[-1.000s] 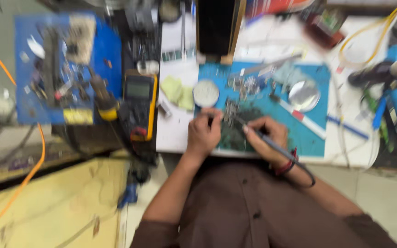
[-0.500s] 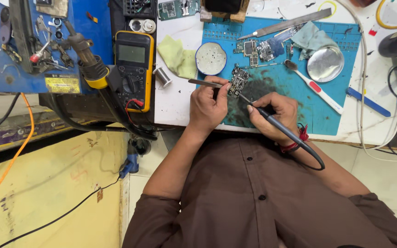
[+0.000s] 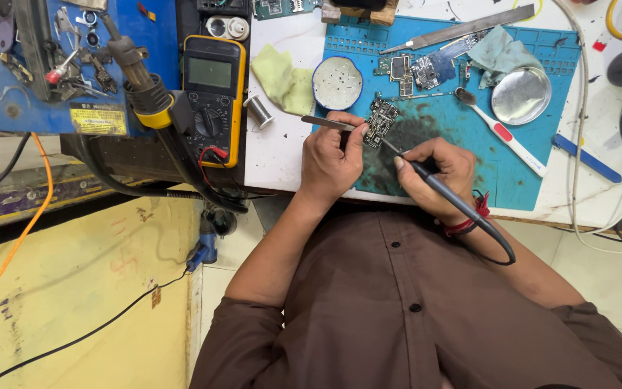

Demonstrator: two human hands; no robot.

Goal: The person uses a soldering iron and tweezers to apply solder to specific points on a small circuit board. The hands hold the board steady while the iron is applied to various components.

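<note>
The left hand [image 3: 331, 160] was closed around a pair of metal tweezers [image 3: 327, 122], whose tips reached a small dark circuit board [image 3: 381, 122] lying just beyond the knuckles on the blue work mat [image 3: 534, 166]. The right hand [image 3: 437, 173] gripped a black soldering iron [image 3: 426, 176] like a pen, its thin tip slanting up and left onto the lower edge of the same board, its cable trailing back past a red thread at the wrist. Judging from this, the soldering on the board looked to be under way rather than finished: both tools were on it, and the mat beneath the hands was smeared dark. More board pieces [image 3: 415, 70] lay further out from the hands, apparently untouched, beside a crumpled teal cloth [image 3: 502, 49].

Beyond the left hand sat a round tin [image 3: 337, 83] with a speckled pale filling, a small spool of wire [image 3: 257, 110] and a yellowish cloth [image 3: 281, 79]. Outward of the right hand lay a white-handled brush [image 3: 512, 140] with a red patch and a shiny round metal lid [image 3: 520, 95].

Well left of the left hand, a yellow-edged multimeter [image 3: 210, 97] lay face up, and beyond it a blue station [image 3: 8, 108] carried a rectangular yellow label [image 3: 98, 119] with dark print at its near edge.
</note>
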